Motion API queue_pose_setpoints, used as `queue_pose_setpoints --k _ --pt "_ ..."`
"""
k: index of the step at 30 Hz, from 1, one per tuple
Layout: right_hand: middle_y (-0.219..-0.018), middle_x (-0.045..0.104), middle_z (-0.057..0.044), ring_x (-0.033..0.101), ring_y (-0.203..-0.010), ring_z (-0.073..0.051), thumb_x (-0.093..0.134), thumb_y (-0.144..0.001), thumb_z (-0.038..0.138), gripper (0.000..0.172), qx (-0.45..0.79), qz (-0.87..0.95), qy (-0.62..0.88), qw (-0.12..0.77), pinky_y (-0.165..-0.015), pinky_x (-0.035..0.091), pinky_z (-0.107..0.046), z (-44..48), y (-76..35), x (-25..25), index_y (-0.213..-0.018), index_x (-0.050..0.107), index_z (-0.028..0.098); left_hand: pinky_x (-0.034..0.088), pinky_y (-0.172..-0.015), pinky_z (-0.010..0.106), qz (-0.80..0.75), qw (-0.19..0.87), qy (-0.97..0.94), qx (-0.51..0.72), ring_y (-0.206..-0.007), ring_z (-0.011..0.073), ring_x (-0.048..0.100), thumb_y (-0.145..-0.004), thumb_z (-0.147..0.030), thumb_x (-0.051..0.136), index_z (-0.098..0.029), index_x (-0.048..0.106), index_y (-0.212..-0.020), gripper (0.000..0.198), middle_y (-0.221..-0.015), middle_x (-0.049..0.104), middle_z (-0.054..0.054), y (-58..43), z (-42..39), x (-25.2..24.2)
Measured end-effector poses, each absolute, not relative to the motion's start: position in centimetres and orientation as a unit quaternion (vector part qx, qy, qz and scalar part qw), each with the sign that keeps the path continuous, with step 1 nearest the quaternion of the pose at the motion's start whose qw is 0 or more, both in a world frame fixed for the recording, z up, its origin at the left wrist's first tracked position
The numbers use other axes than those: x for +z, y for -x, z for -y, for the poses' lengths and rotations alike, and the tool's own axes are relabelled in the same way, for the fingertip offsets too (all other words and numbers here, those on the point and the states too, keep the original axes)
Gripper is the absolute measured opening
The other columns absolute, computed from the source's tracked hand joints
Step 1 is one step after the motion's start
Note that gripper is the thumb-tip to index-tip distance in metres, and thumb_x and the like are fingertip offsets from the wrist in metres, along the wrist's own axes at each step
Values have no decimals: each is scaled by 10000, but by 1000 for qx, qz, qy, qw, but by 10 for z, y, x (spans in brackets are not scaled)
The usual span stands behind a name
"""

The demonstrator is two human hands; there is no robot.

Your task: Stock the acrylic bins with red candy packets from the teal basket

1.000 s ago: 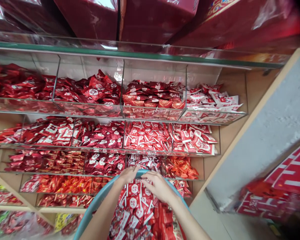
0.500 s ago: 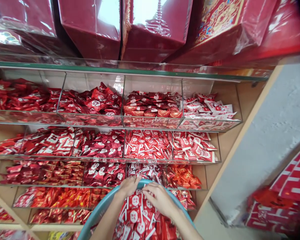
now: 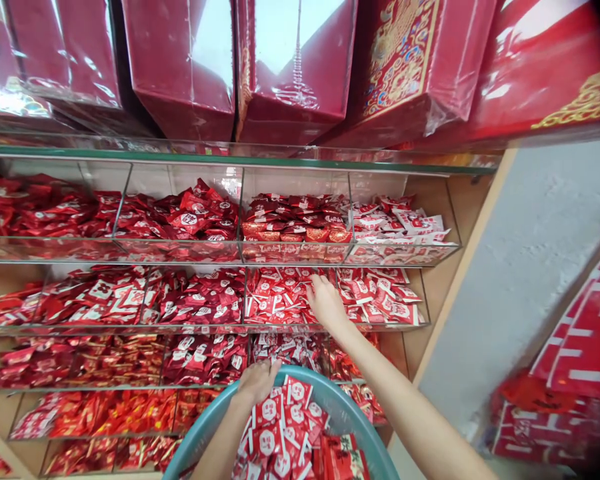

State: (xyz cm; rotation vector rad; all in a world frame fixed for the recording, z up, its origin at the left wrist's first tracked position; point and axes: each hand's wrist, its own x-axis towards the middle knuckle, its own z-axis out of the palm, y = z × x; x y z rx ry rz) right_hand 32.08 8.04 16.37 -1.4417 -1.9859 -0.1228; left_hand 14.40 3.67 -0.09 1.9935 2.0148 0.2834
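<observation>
A teal plastic basket sits low in front of me, part-filled with small red-and-white candy packets. My left hand is closed over its far rim. Higher up and to the right, my right hand reaches into a clear shelf bin of similar red-and-white packets. Its fingers are curled down among them, and whatever is between the fingertips is hidden. Several darker red packets lie at the basket's near right.
Clear-fronted shelf bins of red packets fill the rack in rows. A green-edged glass shelf above carries large wrapped maroon boxes. To the right are a wooden side panel, a grey wall and hanging red items.
My right hand has left the basket and moved up to the second-row bin. My left hand stays at the rim. The view has shifted slightly, showing more of the boxes above.
</observation>
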Motion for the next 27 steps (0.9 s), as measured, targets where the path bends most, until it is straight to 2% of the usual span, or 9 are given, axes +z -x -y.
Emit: queue_pose_setpoints --k 4,13,17,21,24,27 --pt "-981 573 -156 594 -848 -228 335 -871 201 226 -11 739 598 310 -700 410 -310 -96 -318 162 -997 511 137 422 -792 339 -708 136 -685 105 -931 250 602 -813 -588 50 -151 604 -924 715 -954 667 142 -145 -37 -2" --pt "-852 649 -132 601 -853 -208 443 -795 140 188 75 719 579 377 -728 399 -262 -120 -319 150 -913 588 124 436 -724 339 -726 129 -668 105 -880 268 619 -823 -557 165 -204 648 -805 598 -881 687 106 -139 -43 -1" --pt "-794 659 -96 622 -688 -165 433 -756 83 252 123 702 562 420 -643 432 -238 -124 -318 143 -955 583 118 436 -723 338 -733 123 -660 110 -879 267 619 -820 -562 177 -203 653 -809 596 -880 685 113 -136 -43 -2" --pt "-721 648 -49 588 -485 -120 351 -798 123 318 178 690 532 457 -497 449 -222 -122 -315 134 -1067 521 116 435 -720 352 -742 103 -652 121 -880 276 616 -819 -573 168 -210 653 -825 605 -883 685 114 -134 -36 2" --pt "-816 635 -71 601 -514 -129 340 -815 183 333 233 667 477 522 -482 479 -242 -114 -316 129 -1099 504 123 431 -737 340 -744 94 -650 124 -889 264 616 -825 -566 172 -213 652 -838 596 -891 686 107 -134 -28 7" --pt "-930 608 -103 615 -596 -147 402 -813 271 318 285 632 397 602 -554 519 -287 -96 -322 123 -1072 530 136 431 -732 334 -747 94 -646 125 -879 257 620 -827 -565 175 -214 650 -848 592 -904 685 104 -134 -21 12"
